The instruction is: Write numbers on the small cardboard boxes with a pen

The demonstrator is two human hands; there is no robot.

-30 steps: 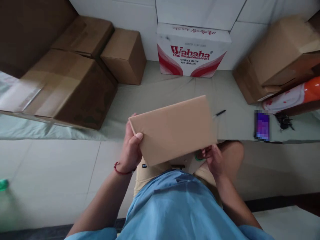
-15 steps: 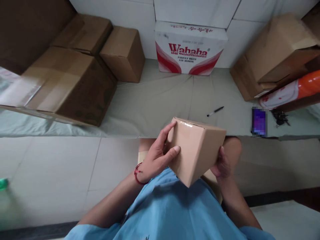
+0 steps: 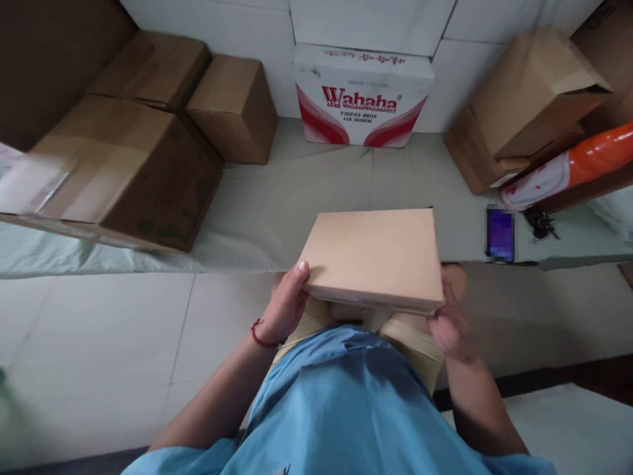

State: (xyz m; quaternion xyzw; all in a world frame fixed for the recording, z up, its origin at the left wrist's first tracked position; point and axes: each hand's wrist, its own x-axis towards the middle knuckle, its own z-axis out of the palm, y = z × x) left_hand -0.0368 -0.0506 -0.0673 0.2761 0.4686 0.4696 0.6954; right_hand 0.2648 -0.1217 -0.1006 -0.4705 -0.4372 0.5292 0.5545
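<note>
A small plain cardboard box (image 3: 373, 254) is held between both hands above my lap, close to the front edge of the covered table. Its broad blank face is turned up toward me. My left hand (image 3: 287, 300) grips the near left corner, thumb on the top face and the other fingers hidden beneath. At the near right corner, my right hand (image 3: 451, 323) is closed on the box, slightly blurred, with some fingers out of sight. A red bracelet (image 3: 264, 335) circles my left wrist.
Brown cartons (image 3: 123, 158) stand at the left, and more cartons (image 3: 529, 99) are stacked at the right beside an orange-and-white roll (image 3: 568, 168). A white-and-red Wahaha carton (image 3: 363, 99) is against the wall. A phone (image 3: 500, 234) and keys (image 3: 541, 224) lie near the table's right front edge.
The box has been turned from a tilted, corner-down pose to a flatter one with its blank face up. Both hands have shifted to its near corners. The box now hides the pen.
</note>
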